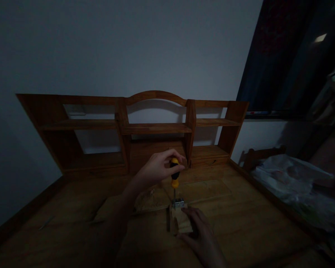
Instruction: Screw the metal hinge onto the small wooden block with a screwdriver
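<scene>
My left hand (159,166) has its thumb and fingers closed round the top of a screwdriver (175,182) with a yellow and black handle. The screwdriver stands upright, its thin shaft pointing down at a small shiny metal piece (179,203), which looks like a hinge. That metal piece is at the far end of a pale wooden block (181,222). Lower down, my right hand (199,230) grips the block from its right side, with the thumb at the near edge. Whether the tip sits in a screw is too small and dark to tell.
Under the hands is a wooden desk top (254,223), with flat brown pieces (153,200) lying on it. A thin object (46,222) lies at the left. Behind rises a wooden shelf unit (156,128). Plastic bags (290,176) are piled beyond the right edge.
</scene>
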Available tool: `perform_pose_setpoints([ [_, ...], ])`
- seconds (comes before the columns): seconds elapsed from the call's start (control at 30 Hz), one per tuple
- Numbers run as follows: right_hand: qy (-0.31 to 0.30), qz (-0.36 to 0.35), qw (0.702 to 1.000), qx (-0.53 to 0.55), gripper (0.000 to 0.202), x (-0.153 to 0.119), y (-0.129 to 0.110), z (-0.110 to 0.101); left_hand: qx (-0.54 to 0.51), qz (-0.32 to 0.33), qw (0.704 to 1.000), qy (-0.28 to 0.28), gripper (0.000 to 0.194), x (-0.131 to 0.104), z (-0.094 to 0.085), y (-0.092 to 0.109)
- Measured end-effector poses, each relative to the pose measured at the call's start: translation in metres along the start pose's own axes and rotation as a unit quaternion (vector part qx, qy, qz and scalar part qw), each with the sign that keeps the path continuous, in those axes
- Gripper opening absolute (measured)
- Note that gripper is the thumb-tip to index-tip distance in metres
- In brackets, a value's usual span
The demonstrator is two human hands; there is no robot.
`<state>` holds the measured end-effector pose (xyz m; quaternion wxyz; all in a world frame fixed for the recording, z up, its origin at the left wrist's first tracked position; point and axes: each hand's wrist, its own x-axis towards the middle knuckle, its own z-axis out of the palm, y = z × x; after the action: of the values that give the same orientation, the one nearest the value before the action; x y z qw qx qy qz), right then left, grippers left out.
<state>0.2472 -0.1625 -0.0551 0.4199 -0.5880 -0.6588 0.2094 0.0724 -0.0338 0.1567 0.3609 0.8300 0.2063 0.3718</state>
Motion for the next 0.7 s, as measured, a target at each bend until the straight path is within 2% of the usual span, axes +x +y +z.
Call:
perform_pose_setpoints([
  [0.17, -0.009, 0.003, 1.0, -0.001, 0.06, -0.001, 0.001, -0.001, -0.009, -0.031, 0.995, 0.095, 0.045, 0.006, 0.013, -0.011],
  [0.27, -0.01, 0.005, 1.0, -0.006, 0.06, -0.001, 0.0, -0.001, 0.055, -0.037, 0.991, 0.118, 0.041, 0.006, 0.012, -0.016],
  [0.33, -0.01, 0.007, 1.0, -0.006, 0.06, 0.0, -0.001, -0.002, 0.078, -0.032, 0.991, 0.108, 0.035, 0.005, 0.007, -0.016],
  [0.43, -0.011, 0.006, 1.0, -0.002, 0.061, 0.0, -0.001, -0.001, 0.073, -0.009, 0.996, 0.058, 0.027, 0.001, -0.001, -0.012],
  [0.53, -0.011, 0.007, 1.0, 0.011, 0.061, 0.0, -0.001, -0.001, 0.079, 0.003, 0.996, 0.028, 0.03, -0.001, -0.004, -0.007],
  [0.63, -0.012, 0.005, 1.0, 0.02, 0.058, 0.0, -0.001, -0.001, 0.126, -0.017, 0.991, 0.04, 0.031, 0.0, -0.002, -0.004],
  [0.7, -0.013, 0.001, 1.0, 0.021, 0.059, 0.0, -0.002, -0.002, 0.171, -0.038, 0.982, 0.069, 0.031, 0.002, 0.0, -0.003],
])
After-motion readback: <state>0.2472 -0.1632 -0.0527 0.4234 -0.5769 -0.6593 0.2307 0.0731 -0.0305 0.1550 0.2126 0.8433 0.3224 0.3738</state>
